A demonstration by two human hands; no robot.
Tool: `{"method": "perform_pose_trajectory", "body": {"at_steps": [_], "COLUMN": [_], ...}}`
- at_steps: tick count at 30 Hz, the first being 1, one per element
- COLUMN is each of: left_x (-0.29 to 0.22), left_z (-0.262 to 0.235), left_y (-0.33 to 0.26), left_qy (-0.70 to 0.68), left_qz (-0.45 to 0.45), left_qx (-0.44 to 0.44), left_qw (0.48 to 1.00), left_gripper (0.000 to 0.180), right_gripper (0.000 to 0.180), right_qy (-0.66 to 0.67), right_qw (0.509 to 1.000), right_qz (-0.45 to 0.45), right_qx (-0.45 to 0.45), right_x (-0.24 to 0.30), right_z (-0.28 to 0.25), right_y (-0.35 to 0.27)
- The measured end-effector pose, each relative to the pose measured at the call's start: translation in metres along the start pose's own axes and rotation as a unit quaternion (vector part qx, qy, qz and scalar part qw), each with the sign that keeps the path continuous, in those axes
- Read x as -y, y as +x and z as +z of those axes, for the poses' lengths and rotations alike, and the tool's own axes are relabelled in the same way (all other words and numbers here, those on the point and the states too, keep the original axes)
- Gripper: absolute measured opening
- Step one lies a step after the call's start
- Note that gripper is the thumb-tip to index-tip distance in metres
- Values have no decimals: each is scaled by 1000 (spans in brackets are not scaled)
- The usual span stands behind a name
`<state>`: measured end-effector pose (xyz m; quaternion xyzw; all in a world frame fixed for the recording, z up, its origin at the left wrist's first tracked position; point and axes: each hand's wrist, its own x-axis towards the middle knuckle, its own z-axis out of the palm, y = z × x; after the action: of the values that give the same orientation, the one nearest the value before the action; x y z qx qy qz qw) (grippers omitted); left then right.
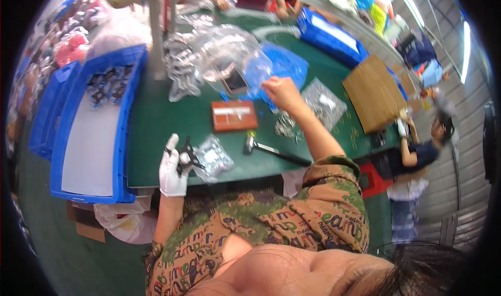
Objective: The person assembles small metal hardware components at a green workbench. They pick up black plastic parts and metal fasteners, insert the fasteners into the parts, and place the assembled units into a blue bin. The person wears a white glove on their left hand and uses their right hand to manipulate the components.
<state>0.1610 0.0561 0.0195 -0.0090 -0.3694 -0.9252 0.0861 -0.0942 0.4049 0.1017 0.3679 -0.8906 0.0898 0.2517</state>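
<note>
My left hand [172, 173], in a white glove, holds a black bracket-like part with several arms [188, 158] near the front edge of the green table. A clear bag of small parts [213, 159] lies beside it. My right hand [282, 93] is bare and reaches over the table, its fingers curled together by a blue plastic bag [287, 63]. What they hold, if anything, is hidden. A reddish-brown block with a pale strip [234, 119] lies between my hands. Nearer me are a hammer [274, 150] and a heap of small metal parts [285, 125].
On the left stands a blue tray [121, 139] with several black and blue parts [108, 84]. Clear plastic bags [224, 48] cover the far middle. A cardboard box [373, 95] and another blue tray [334, 37] stand right. A co-worker [422, 150] sits at the far right.
</note>
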Motion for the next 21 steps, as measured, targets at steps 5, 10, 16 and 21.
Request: {"method": "perform_pose_trajectory", "body": {"at_steps": [5,10,16,21], "left_x": [2,73,86,91], "left_z": [90,79,84,74], "left_y": [-14,-13,-12,-12], "left_qy": [136,234,245,165], "left_qz": [-59,-168,-179,-191], "left_qx": [-7,196,170,145], "left_qw": [989,937,938,957], "left_gripper": [52,51,48,50], "right_gripper": [15,17,15,18], "right_qy": [-34,-7,54,28], "right_qw": [996,989,991,985], "right_qz": [51,48,33,14], "right_qx": [60,136,117,167], "right_x": [2,26,47,44], "right_z": [-59,-53,-21,-3], "right_y": [-98,-135,-136,-128]}}
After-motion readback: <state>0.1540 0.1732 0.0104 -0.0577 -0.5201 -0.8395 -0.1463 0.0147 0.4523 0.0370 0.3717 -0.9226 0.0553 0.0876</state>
